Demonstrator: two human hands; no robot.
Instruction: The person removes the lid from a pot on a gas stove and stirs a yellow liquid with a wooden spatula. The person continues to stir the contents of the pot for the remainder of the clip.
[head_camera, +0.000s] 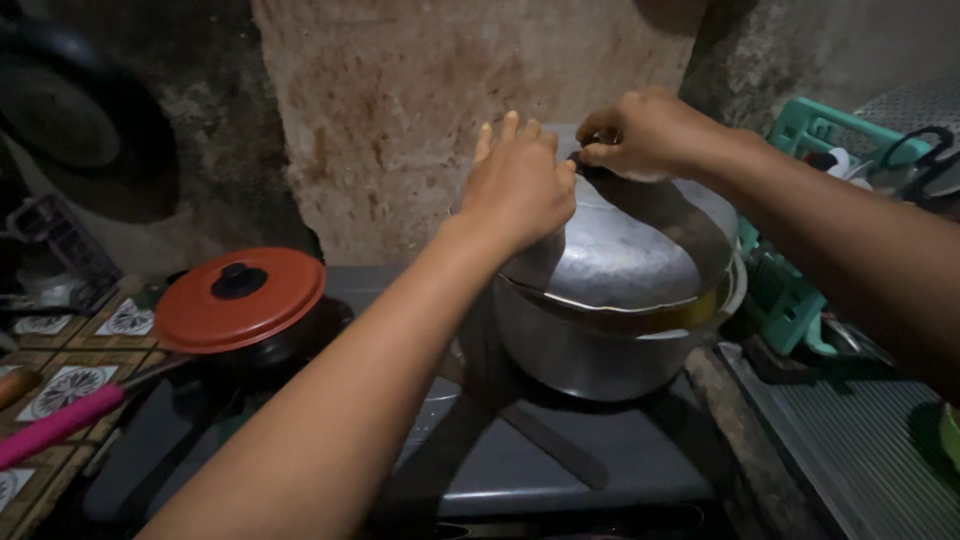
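Pinching the knob of the metal lid (620, 250) with right hand (645, 130), grip closed; left hand (520, 185) flat and open beside it, pressing the lid's dome. Lid tilted on the steel pot (590, 350) below. Further left, red-lidded pan (240, 300). Risk: likely slippage, hot liquid spilling, from uneven lift.

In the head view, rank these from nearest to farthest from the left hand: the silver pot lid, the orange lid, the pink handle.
1. Silver pot lid: the left hand rests on its left edge, at centre right.
2. Orange lid: on the dark pan to the left, lower down.
3. Pink handle: far left, near the bottom edge of the picture.
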